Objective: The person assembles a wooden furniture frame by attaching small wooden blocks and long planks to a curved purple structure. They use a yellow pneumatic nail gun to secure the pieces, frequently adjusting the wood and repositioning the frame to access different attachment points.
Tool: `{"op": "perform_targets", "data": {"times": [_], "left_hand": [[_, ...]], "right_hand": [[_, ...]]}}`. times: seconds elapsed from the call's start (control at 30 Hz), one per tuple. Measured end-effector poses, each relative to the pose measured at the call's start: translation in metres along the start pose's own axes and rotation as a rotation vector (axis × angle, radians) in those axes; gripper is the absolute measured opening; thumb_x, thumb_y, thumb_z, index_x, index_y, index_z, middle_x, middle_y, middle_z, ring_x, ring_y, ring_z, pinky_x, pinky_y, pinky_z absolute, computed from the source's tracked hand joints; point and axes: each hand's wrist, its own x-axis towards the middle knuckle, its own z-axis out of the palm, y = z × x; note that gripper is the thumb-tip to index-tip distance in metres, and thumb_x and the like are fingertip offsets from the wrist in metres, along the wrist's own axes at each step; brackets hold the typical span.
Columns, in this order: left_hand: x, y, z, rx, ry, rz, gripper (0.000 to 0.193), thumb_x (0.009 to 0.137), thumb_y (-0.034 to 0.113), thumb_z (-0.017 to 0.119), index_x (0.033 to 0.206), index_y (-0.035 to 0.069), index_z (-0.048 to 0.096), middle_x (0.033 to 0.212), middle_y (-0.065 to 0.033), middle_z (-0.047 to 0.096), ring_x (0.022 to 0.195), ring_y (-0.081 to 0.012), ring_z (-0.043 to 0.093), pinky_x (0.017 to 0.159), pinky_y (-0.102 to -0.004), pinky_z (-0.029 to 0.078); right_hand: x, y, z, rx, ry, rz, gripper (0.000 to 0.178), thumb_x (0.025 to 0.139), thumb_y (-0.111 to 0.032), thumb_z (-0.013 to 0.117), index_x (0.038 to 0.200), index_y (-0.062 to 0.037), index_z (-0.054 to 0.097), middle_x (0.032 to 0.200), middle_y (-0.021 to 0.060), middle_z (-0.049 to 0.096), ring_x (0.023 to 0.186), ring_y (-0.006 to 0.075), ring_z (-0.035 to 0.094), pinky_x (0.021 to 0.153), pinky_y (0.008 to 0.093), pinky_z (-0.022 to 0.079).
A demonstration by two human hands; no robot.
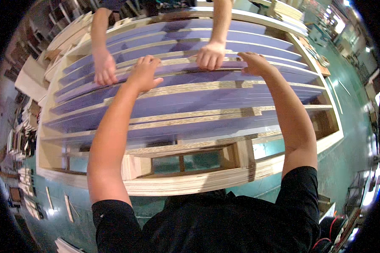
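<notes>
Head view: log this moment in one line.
left hand: at purple panels; right hand: likewise; co-worker's hands: alongside; wooden frame: around panels

The panels (pixel 177 102) are purple, their edges (pixel 223 86) speckled tan

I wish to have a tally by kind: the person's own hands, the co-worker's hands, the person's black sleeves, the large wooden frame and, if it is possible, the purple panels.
Person's left hand and right hand: 2
Co-worker's hands: 2
Black sleeves: 2
Frame: 1
Total: 7
Purple panels: they overlap too much to count, so left out.
</notes>
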Motion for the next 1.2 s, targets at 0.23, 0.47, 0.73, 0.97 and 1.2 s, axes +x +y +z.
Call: {"op": "perform_targets", "data": {"times": [0.23, 0.47, 0.73, 0.97, 1.2], "left_hand": [[0.033, -0.002, 0.033, 0.006, -0.289, -0.034, 0.069, 0.08, 0.031, 0.081, 0.138, 0.011, 0.048, 0.136, -0.0164, 0.058, 0.132, -0.0367, 0.052, 0.104, -0.0588, 0.043], [0.047, -0.015, 0.049, -0.05, -0.296, 0.006, 0.056, 0.084, 0.017, 0.077, 0.13, 0.01, 0.045, 0.128, -0.0191, 0.062, 0.122, -0.0421, 0.057, 0.095, -0.0568, 0.047], [0.053, -0.016, 0.052, -0.065, -0.291, 0.062, 0.06, 0.081, 0.018, 0.08, 0.129, 0.009, 0.046, 0.125, -0.0213, 0.063, 0.121, -0.0433, 0.058, 0.095, -0.0552, 0.048], [0.049, -0.024, 0.052, -0.09, -0.36, 0.078, 0.072, 0.075, 0.024, 0.084, 0.137, 0.011, 0.048, 0.131, -0.0207, 0.062, 0.127, -0.0403, 0.056, 0.1, -0.0561, 0.046], [0.059, -0.017, 0.054, -0.061, -0.434, 0.093, 0.078, 0.075, 0.014, 0.085, 0.144, 0.007, 0.05, 0.14, -0.0188, 0.059, 0.129, -0.0366, 0.057, 0.109, -0.046, 0.047]], "right_hand": [[0.005, 0.019, 0.014, 0.134, -0.061, 0.102, 0.046, 0.088, -0.017, 0.072, 0.133, -0.0163, 0.061, 0.141, 0.0116, 0.057, 0.126, 0.0368, 0.057, 0.099, 0.0459, 0.052], [-0.041, 0.068, 0.029, -0.084, 0.31, 0.276, 0.037, 0.09, -0.025, 0.066, 0.126, -0.0168, 0.061, 0.132, 0.0164, 0.06, 0.119, 0.0369, 0.063, 0.095, 0.0561, 0.052], [-0.052, 0.119, 0.048, 0.177, 0.251, 0.538, 0.055, 0.086, -0.039, 0.076, 0.121, -0.0013, 0.057, 0.119, 0.0284, 0.065, 0.115, 0.0433, 0.063, 0.093, 0.0509, 0.052], [-0.037, 0.132, 0.064, 0.282, 0.264, 0.525, 0.054, 0.084, -0.039, 0.078, 0.117, -0.0029, 0.056, 0.113, 0.0268, 0.069, 0.108, 0.0443, 0.066, 0.091, 0.0492, 0.051], [-0.031, 0.139, 0.088, 0.242, 0.401, 0.291, 0.045, 0.09, -0.032, 0.076, 0.123, -0.0066, 0.058, 0.114, 0.0191, 0.068, 0.103, 0.0327, 0.066, 0.09, 0.0462, 0.053]]}}
